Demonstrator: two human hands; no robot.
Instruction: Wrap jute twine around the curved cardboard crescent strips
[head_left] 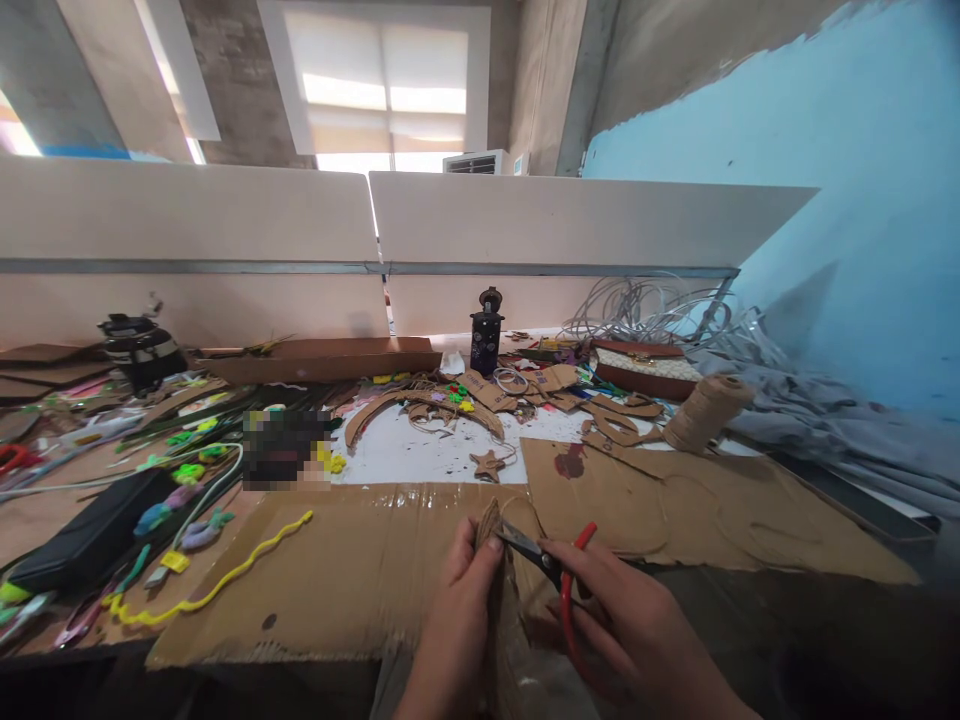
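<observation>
My left hand (463, 590) is closed around a narrow piece of brown cardboard (501, 640), thumb on top near its upper end. In my right hand (626, 610) are scissors (568, 590) with red handles, my fingers through and around the loops. Their dark blades point left and meet the cardboard beside my left thumb. Whether the blades are parted is hard to make out. Under and beyond both hands lies a flat cardboard sheet (337, 570). A small star wrapped in twine (488, 465) lies just past my hands.
A twine spool (705, 412) sits at right, near a patterned bag (645, 368). A dark bottle (486, 335) stands at the back. A yellow fuzzy strip (217, 590), a black case (94, 530) and cluttered craft scraps fill the left. A white partition (585, 225) rises behind.
</observation>
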